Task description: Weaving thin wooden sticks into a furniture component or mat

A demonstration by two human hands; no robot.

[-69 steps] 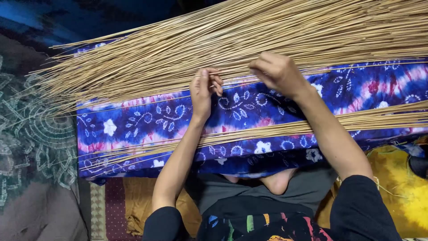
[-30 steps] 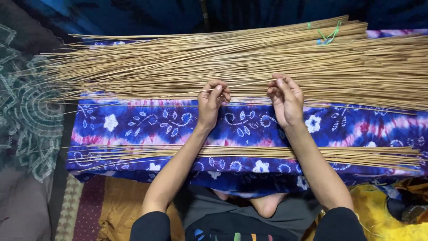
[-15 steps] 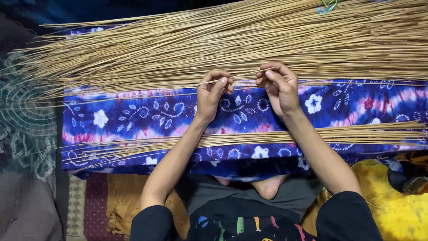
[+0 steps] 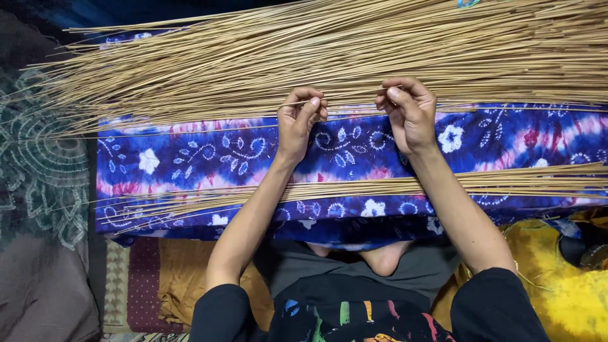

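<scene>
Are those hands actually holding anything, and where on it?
Yes: the left hand and right hand pinch one thin stick between fingertips, along its middle stretch, at the near edge of the big pile of sticks.

A home floor turned craft spot: the person sits cross-legged on patterned mats, a blue tie-dye cloth over the lap, heaps of thin sticks spread across.

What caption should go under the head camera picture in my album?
Left hand and right hand pinch thin sticks above a blue flowered cloth.
</scene>
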